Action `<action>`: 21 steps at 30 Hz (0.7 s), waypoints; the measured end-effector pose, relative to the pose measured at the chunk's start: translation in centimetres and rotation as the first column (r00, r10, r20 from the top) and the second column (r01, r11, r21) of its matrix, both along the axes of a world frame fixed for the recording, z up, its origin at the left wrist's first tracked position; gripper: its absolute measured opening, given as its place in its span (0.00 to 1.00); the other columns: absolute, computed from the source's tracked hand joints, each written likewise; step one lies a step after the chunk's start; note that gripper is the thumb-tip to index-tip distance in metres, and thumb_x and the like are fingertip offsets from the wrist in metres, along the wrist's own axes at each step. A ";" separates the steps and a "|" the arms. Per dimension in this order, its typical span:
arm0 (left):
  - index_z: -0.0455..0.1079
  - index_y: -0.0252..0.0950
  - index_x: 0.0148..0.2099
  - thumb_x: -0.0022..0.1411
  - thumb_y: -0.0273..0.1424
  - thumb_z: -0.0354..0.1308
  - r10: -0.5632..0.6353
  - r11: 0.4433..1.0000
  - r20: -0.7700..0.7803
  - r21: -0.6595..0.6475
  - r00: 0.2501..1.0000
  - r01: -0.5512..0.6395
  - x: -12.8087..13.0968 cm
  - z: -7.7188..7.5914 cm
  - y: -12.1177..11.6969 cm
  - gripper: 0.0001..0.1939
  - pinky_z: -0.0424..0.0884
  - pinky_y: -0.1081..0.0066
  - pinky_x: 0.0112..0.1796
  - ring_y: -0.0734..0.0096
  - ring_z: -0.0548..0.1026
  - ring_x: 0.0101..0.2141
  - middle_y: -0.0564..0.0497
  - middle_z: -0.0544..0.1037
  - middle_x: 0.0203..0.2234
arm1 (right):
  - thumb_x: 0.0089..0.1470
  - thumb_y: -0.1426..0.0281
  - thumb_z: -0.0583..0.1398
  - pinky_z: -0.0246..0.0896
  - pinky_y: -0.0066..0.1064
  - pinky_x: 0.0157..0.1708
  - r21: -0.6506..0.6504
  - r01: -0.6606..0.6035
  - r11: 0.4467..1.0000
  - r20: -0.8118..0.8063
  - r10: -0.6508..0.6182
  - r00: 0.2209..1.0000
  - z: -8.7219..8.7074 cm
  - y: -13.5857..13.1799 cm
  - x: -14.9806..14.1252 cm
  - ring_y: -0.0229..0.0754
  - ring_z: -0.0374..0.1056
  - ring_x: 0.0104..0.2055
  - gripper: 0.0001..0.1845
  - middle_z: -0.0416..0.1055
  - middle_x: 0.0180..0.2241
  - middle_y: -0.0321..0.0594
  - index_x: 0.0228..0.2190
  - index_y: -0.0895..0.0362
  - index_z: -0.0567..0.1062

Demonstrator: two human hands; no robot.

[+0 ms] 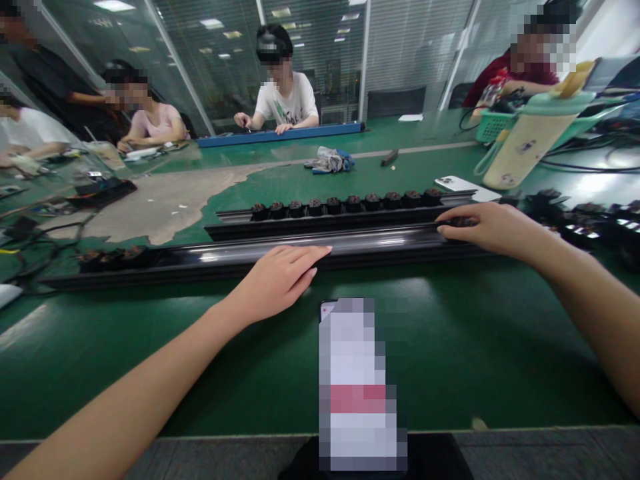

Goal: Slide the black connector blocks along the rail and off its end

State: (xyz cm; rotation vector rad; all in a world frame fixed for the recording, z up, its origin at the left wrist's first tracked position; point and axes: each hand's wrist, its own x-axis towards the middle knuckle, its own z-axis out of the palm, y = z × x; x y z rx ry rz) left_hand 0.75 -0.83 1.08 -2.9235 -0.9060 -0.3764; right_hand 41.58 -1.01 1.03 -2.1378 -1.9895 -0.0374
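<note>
A long black metal channel rail (380, 241) lies across the green table in front of me. My left hand (277, 279) rests on its near edge around the middle, fingers stretched out and holding nothing. At the rail's right end, my right hand (487, 225) pinches a small dark part (461, 221) between thumb and fingers, at the channel. The fingers partly cover that part. Several black round parts with copper-coloured tops (113, 257) sit at the rail's left end. Behind it, a second black rail (235, 230) carries a row of similar parts (333, 205).
A phone (326, 310), mostly pixelated, lies near the table's front edge. More black parts (575, 217) are heaped at right, near a white phone (463, 187) and a tilted cup (530, 143). Gloves (330, 160) lie farther back. A co-worker (287, 100) sits opposite at a blue rail (280, 137).
</note>
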 end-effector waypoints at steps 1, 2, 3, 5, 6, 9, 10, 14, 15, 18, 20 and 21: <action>0.63 0.34 0.68 0.77 0.32 0.43 0.000 1.000 0.000 0.000 1.000 0.000 0.0 0.0 0.0 0.22 0.69 0.57 0.58 0.61 0.74 0.59 0.43 0.75 0.61 | 0.51 0.47 0.56 0.64 0.40 0.39 -0.037 0.034 0.999 -0.021 -0.035 0.999 0.1 0.0 0.0 0.48 0.71 0.35 0.30 0.78 0.36 0.44 0.46 0.50 0.83; 0.63 0.34 0.68 0.77 0.32 0.43 -0.001 1.000 0.001 0.002 1.000 0.001 0.0 0.0 0.0 0.22 0.69 0.57 0.58 0.61 0.74 0.59 0.43 0.75 0.61 | 0.50 0.47 0.57 0.64 0.40 0.41 -0.074 0.068 0.995 -0.042 -0.072 0.997 0.1 0.0 0.1 0.49 0.71 0.37 0.30 0.78 0.37 0.44 0.47 0.50 0.82; 0.63 0.34 0.68 0.77 0.32 0.43 -0.001 1.000 0.001 0.004 1.000 0.001 0.0 0.0 0.0 0.22 0.68 0.57 0.58 0.61 0.74 0.59 0.43 0.75 0.61 | 0.50 0.47 0.57 0.64 0.41 0.42 -0.093 0.090 0.992 -0.054 -0.095 0.994 0.2 0.0 0.2 0.50 0.71 0.38 0.31 0.77 0.38 0.44 0.47 0.50 0.82; 0.63 0.34 0.68 0.77 0.32 0.43 -0.001 1.000 0.000 0.005 1.000 0.001 0.0 0.1 0.0 0.22 0.68 0.57 0.58 0.61 0.74 0.59 0.43 0.75 0.61 | 0.49 0.47 0.57 0.63 0.41 0.44 -0.095 0.102 0.990 -0.058 -0.108 0.992 0.3 0.1 0.3 0.51 0.71 0.40 0.31 0.77 0.39 0.45 0.47 0.50 0.82; 0.63 0.34 0.68 0.77 0.32 0.44 -0.001 1.000 0.000 0.005 1.000 0.001 0.0 0.1 0.0 0.22 0.68 0.57 0.59 0.61 0.74 0.59 0.44 0.75 0.61 | 0.49 0.46 0.57 0.63 0.41 0.44 -0.098 0.107 0.989 -0.059 -0.113 0.992 0.3 0.1 0.4 0.52 0.71 0.40 0.31 0.77 0.39 0.45 0.47 0.50 0.82; 0.63 0.34 0.68 0.77 0.32 0.43 0.001 1.000 -0.001 0.003 1.000 -0.001 0.0 0.1 0.0 0.22 0.68 0.58 0.58 0.61 0.74 0.59 0.44 0.75 0.61 | 0.48 0.46 0.57 0.63 0.41 0.44 -0.104 0.111 0.988 -0.059 -0.117 0.991 0.3 0.1 0.7 0.51 0.71 0.40 0.31 0.77 0.39 0.44 0.46 0.49 0.82; 0.63 0.35 0.68 0.76 0.32 0.43 0.003 1.000 -0.001 0.002 1.000 -0.003 0.0 0.0 0.0 0.22 0.68 0.58 0.58 0.61 0.74 0.59 0.44 0.75 0.61 | 0.48 0.46 0.57 0.63 0.41 0.44 -0.099 0.109 0.989 -0.057 -0.115 0.992 0.2 0.1 0.7 0.51 0.71 0.39 0.31 0.77 0.39 0.44 0.46 0.49 0.82; 0.63 0.35 0.68 0.76 0.31 0.43 0.004 1.000 -0.002 -0.002 1.000 -0.004 0.0 0.0 0.0 0.23 0.68 0.57 0.58 0.61 0.74 0.59 0.44 0.75 0.61 | 0.49 0.46 0.57 0.64 0.41 0.44 -0.082 0.105 0.991 -0.050 -0.109 0.993 0.1 0.1 0.7 0.51 0.71 0.40 0.30 0.77 0.38 0.44 0.46 0.49 0.82; 0.63 0.34 0.68 0.76 0.32 0.44 0.003 1.000 -0.003 -0.003 1.000 -0.003 0.0 0.0 0.0 0.23 0.68 0.57 0.58 0.61 0.74 0.59 0.44 0.75 0.61 | 0.49 0.46 0.57 0.64 0.42 0.44 -0.080 0.104 0.991 -0.048 -0.108 0.993 0.1 0.1 0.7 0.51 0.71 0.40 0.30 0.77 0.38 0.44 0.46 0.49 0.82; 0.63 0.34 0.68 0.77 0.32 0.43 0.003 1.000 -0.004 -0.006 1.000 -0.003 0.0 0.1 -0.1 0.23 0.68 0.57 0.58 0.61 0.74 0.59 0.43 0.75 0.61 | 0.48 0.46 0.57 0.64 0.43 0.45 -0.088 0.104 0.991 -0.043 -0.108 0.993 0.2 0.1 0.5 0.53 0.72 0.41 0.31 0.77 0.39 0.45 0.47 0.50 0.82; 0.63 0.35 0.68 0.77 0.32 0.43 0.005 1.000 -0.002 -0.009 1.000 -0.005 0.1 0.1 -0.1 0.23 0.68 0.57 0.58 0.61 0.74 0.59 0.43 0.75 0.60 | 0.48 0.46 0.57 0.64 0.43 0.45 -0.095 0.106 0.990 -0.040 -0.111 0.993 0.3 0.0 0.4 0.53 0.72 0.41 0.32 0.77 0.40 0.46 0.47 0.51 0.82; 0.63 0.35 0.68 0.77 0.32 0.43 0.005 1.000 0.000 -0.010 1.000 -0.005 0.1 0.1 -0.1 0.23 0.68 0.57 0.58 0.61 0.74 0.59 0.43 0.75 0.61 | 0.48 0.46 0.57 0.64 0.43 0.46 -0.094 0.106 0.990 -0.040 -0.111 0.993 0.4 0.0 0.4 0.53 0.72 0.41 0.32 0.77 0.40 0.46 0.47 0.51 0.82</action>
